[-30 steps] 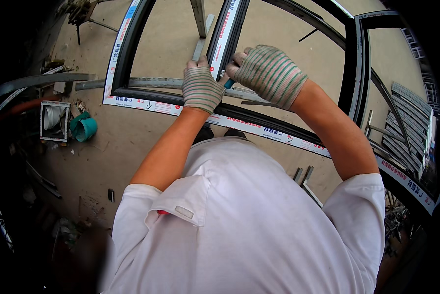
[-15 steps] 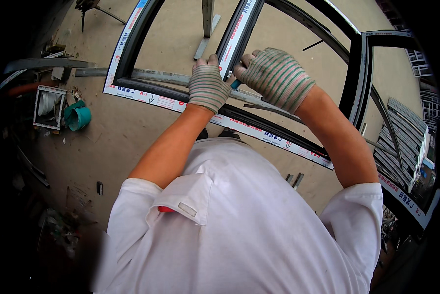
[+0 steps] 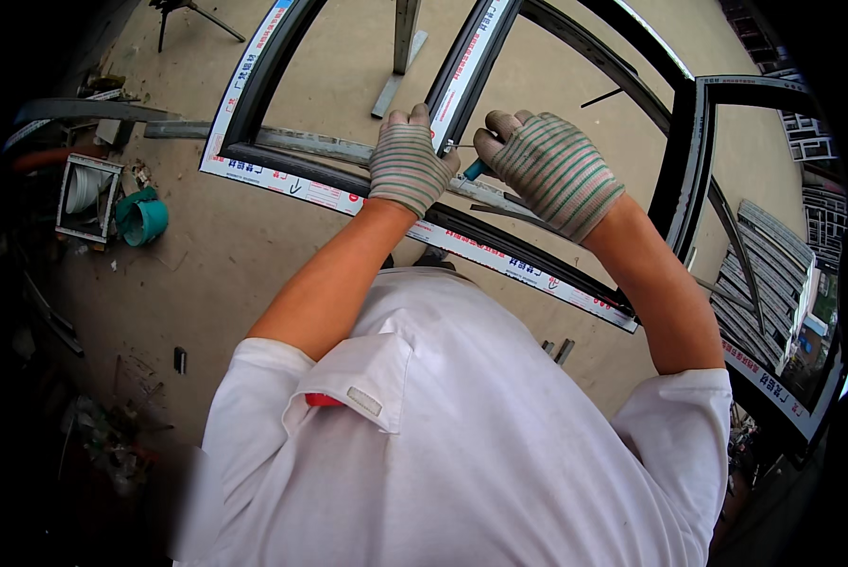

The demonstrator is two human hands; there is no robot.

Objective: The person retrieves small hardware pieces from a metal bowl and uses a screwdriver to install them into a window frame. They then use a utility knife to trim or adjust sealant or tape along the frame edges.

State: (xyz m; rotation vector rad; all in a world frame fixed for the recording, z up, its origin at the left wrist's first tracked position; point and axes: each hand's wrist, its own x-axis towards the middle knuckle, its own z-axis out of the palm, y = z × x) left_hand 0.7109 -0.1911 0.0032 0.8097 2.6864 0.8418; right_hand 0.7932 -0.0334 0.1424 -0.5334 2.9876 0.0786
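A black window frame [image 3: 296,181] with printed white protective film lies in front of me, and a mullion [image 3: 462,79] divides it. My left hand [image 3: 410,163], in a striped knit glove, grips the frame where the mullion meets the near rail, its fingers curled. Just right of that joint, my right hand [image 3: 551,170], gloved alike, is closed round a small tool with a teal handle [image 3: 478,169]. A thin metal piece shows between the right fingertips and the mullion. The glove hides most of the tool, so its kind cannot be made out.
Grey metal bars [image 3: 312,145] run beneath the frame. Another black frame [image 3: 773,378] stands at the right, near stacked strips [image 3: 759,274]. On the floor at left are a teal bucket [image 3: 144,223] and a box frame [image 3: 85,231] holding a white roll.
My right hand has drawn slightly away from the mullion, to the right and nearer me, showing more of the teal handle and the thin metal piece. My left hand stays at the joint.
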